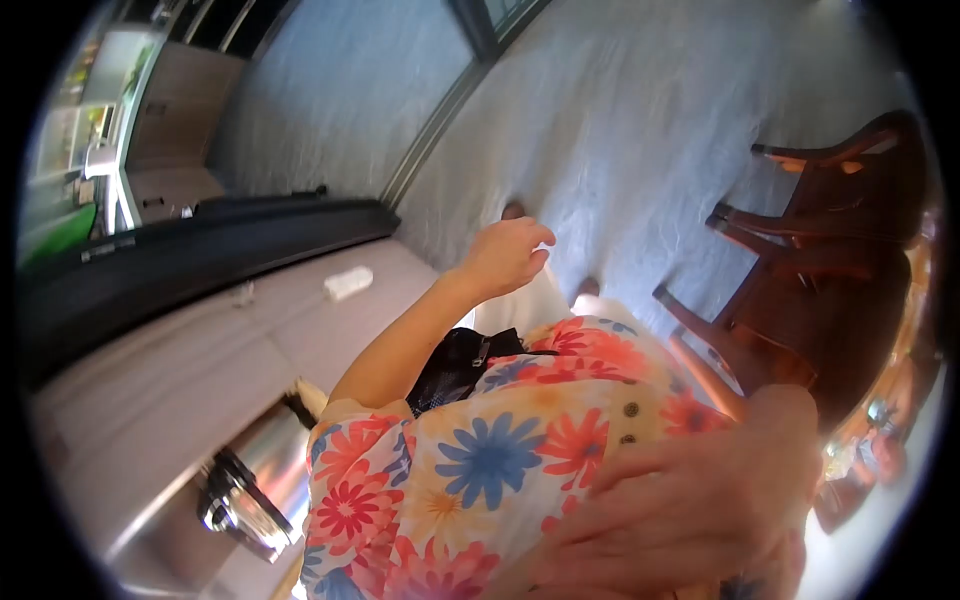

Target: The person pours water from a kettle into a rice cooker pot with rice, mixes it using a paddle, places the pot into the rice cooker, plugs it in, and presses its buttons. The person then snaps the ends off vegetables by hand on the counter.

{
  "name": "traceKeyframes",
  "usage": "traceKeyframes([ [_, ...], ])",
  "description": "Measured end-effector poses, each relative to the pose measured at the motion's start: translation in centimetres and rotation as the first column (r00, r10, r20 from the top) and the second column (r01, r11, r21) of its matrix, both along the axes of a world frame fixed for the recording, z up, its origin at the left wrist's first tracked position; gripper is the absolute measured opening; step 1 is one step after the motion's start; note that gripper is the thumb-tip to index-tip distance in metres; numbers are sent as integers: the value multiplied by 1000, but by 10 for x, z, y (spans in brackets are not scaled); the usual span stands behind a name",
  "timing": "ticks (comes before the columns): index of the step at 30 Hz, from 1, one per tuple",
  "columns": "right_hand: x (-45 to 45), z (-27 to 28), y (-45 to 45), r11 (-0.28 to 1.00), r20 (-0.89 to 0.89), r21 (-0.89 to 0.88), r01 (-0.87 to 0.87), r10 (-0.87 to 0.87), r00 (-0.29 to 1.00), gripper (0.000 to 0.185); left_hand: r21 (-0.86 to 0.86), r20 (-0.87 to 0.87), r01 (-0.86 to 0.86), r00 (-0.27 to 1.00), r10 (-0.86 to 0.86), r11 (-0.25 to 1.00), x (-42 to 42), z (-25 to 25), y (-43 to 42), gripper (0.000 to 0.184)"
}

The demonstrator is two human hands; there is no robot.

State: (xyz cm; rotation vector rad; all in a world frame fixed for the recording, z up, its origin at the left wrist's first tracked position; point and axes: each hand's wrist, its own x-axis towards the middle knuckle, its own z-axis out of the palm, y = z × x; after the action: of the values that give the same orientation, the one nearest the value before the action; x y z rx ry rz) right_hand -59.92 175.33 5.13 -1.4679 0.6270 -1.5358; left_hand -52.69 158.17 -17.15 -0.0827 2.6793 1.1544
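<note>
My left hand (508, 257) hangs in front of my body above the floor, loosely curled, with thumb and fingers apart. Nothing shows in it. Close to the camera, my right hand (680, 500) is blurred, its fingers stretched out across the front of my floral shirt (490, 460). Whether it touches the cloth, I cannot tell. Beside my left forearm a black mesh bag or pouch (450, 375) lies against my waist. Shiny metal ware with a black handle (245, 495) is at the lower left.
Dark wooden chairs (830, 310) stand at the right, beside a table edge with blurred items. On the left, a wood-grain surface (300, 330) bears a small white object (348, 283), next to a long black panel (230, 245). Grey floor (610, 130) with a door track stretches ahead.
</note>
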Motion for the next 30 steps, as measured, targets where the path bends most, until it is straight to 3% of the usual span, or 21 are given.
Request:
traceKeyframes([
  [2, -17, 2, -35, 997, 76, 13, -78, 77, 994, 32, -26, 20, 3, 1000, -2, 1000, -26, 9, -32, 16],
  [5, -46, 6, -85, 981, 180, 20, -194, 187, 966, 32, -68, -153, 74, 985, -84, 995, -57, 5, -82, 16],
  [9, -81, 14, -132, 936, 271, 52, -349, 323, 907, 32, -187, -26, 50, 998, -56, 981, -91, 11, -127, 17],
  [11, -111, 17, -147, 921, 226, 43, -388, 369, 902, 33, -157, 16, 18, 1000, -16, 987, -106, -3, -145, 19],
  [14, -168, 7, -149, 914, -2, -28, -405, 405, 914, 30, -125, 136, 26, 991, -9, 992, -136, 1, -163, 20],
  [15, -190, 5, -159, 912, 25, -13, -411, 411, 911, 27, -117, 197, 24, 980, -1, 993, -148, 5, -164, 21],
  [16, -197, 0, -164, 908, 44, 2, -419, 418, 907, 26, -148, 136, 2, 991, 18, 989, -146, 2, -164, 21],
  [18, -238, -15, -160, 921, -113, 350, -171, 222, 968, 19, -206, 26, -65, 997, 72, 976, -159, -1, -182, 21],
  [20, -266, -71, -166, 701, -159, 708, 87, 39, 986, 15, -173, 56, -203, 975, 215, 964, -165, 8, -201, 20],
  [22, -293, -136, -179, 508, -178, 829, 235, -158, 971, 16, -157, 69, -327, 938, 341, 932, -167, 16, -220, 20],
  [24, -321, -213, -179, 436, -476, 789, 434, -13, 879, 21, -163, 72, -427, 894, 442, 890, -157, 21, -239, 21],
  [26, -346, -259, -182, 344, -590, 799, 493, 289, 754, 28, -214, 92, -479, 858, 506, 851, -144, 10, -263, 22],
  [30, -376, -322, -215, 143, -490, 871, 471, 332, 806, 36, -224, 107, -589, 777, 620, 777, -124, -5, -323, 23],
])
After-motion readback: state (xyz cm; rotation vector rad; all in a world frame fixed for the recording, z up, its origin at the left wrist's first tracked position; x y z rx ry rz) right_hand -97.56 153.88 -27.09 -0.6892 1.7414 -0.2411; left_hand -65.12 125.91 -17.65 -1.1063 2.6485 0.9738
